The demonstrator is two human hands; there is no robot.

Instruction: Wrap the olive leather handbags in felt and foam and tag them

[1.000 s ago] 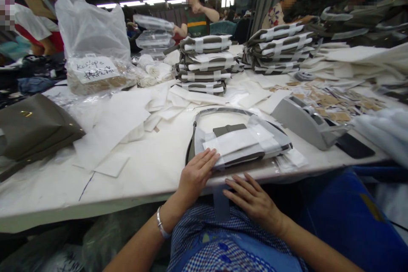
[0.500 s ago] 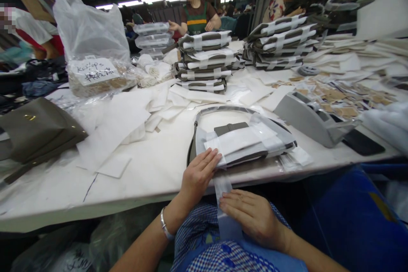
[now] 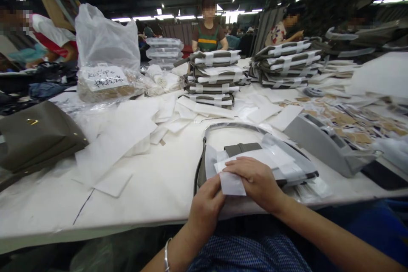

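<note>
A dark olive handbag (image 3: 244,148) lies near the table's front edge, wrapped in white sheets and clear plastic, its padded strap (image 3: 239,125) arched behind it. Across its near left part runs a translucent strip (image 3: 234,185), one end folded toward me. My left hand (image 3: 205,204) has its fingers closed at that strip's left edge. My right hand (image 3: 261,185) lies over the strip and the white wrapping (image 3: 270,157), fingers extended and pressed down; its thumb is hidden.
A grey tape dispenser (image 3: 325,144) stands right of the bag. Stacked wrapped bags (image 3: 213,78) are at the back. Loose white sheets (image 3: 117,127) and an olive bag (image 3: 41,140) lie left. A co-worker (image 3: 208,36) stands across the table.
The strip hung down toward my lap; it is now up against the bag. My right hand has risen onto the bag, and my left hand has shifted lower, fingers now curled.
</note>
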